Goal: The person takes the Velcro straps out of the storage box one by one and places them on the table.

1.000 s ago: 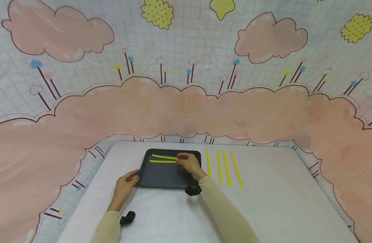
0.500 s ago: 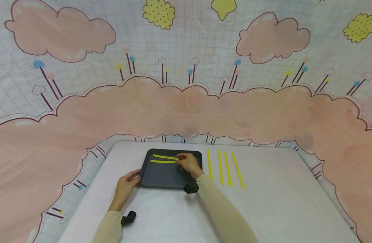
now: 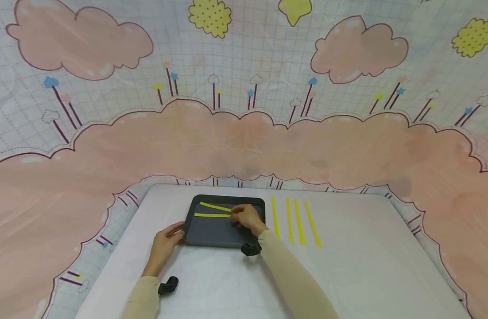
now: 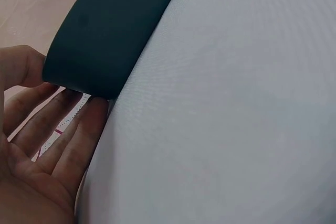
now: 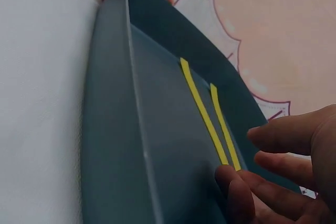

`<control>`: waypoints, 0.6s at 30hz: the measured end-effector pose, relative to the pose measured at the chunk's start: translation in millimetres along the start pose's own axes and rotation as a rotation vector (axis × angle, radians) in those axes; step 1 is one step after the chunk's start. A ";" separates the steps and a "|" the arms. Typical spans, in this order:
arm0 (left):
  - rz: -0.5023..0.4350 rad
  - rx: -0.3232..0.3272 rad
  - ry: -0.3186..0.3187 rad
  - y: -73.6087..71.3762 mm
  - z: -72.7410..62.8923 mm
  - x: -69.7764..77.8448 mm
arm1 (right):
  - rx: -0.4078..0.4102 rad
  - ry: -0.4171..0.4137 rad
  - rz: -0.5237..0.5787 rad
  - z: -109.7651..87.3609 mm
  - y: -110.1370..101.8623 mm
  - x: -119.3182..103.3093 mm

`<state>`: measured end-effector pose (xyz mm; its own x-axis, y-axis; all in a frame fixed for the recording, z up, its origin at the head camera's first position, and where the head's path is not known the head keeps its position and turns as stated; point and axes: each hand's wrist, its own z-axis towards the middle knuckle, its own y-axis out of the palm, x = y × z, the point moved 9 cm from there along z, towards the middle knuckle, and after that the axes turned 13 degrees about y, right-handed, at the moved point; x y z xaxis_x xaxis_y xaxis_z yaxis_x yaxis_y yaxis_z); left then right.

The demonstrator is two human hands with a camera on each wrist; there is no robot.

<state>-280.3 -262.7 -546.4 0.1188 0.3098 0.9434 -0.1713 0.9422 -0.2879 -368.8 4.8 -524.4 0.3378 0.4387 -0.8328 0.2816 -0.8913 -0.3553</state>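
Observation:
A dark grey rectangular tray (image 3: pixel 216 232) lies on the table, with two flat yellow strips inside. My left hand (image 3: pixel 164 248) grips its left edge; in the left wrist view the thumb is at the rim and the fingers touch the outer wall (image 4: pixel 105 35). Over the tray's right part, my right hand (image 3: pixel 247 217) pinches the right end of the nearer strip (image 3: pixel 212 215) between thumb and fingers, as the right wrist view shows. The farther strip (image 3: pixel 214 206) slants beside it, its right end hidden behind the fingers.
Several more yellow strips (image 3: pixel 297 221) lie roughly side by side on the white table (image 3: pixel 367 257), right of the tray; small square ends show on some. A cloth printed with clouds (image 3: pixel 244 146) hangs behind the table.
My right hand has shifted slightly toward me. The nearer strip has moved with it, toward me and a little left, and the gap between the two strips has widened. My left hand stays put.

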 end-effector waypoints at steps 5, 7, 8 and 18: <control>-0.001 0.001 0.000 0.0 -0.8 -0.2 | 0.036 -0.016 -0.060 0.5 -0.4 0.3; 0.004 0.001 -0.001 0.0 -1.0 0.9 | 0.069 -0.033 -0.097 1.2 -2.1 -1.2; 0.008 0.003 -0.003 -0.2 -0.8 0.9 | 0.085 -0.042 -0.114 1.8 -3.0 -2.1; 0.015 0.006 0.018 -0.9 -1.9 7.9 | 0.174 -0.044 -0.204 9.1 -5.2 -2.0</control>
<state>-277.4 -260.9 -539.0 0.1334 0.3265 0.9357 -0.1786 0.9366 -0.3014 -379.1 7.6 -524.8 0.2495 0.6090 -0.7529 0.1799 -0.7931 -0.5820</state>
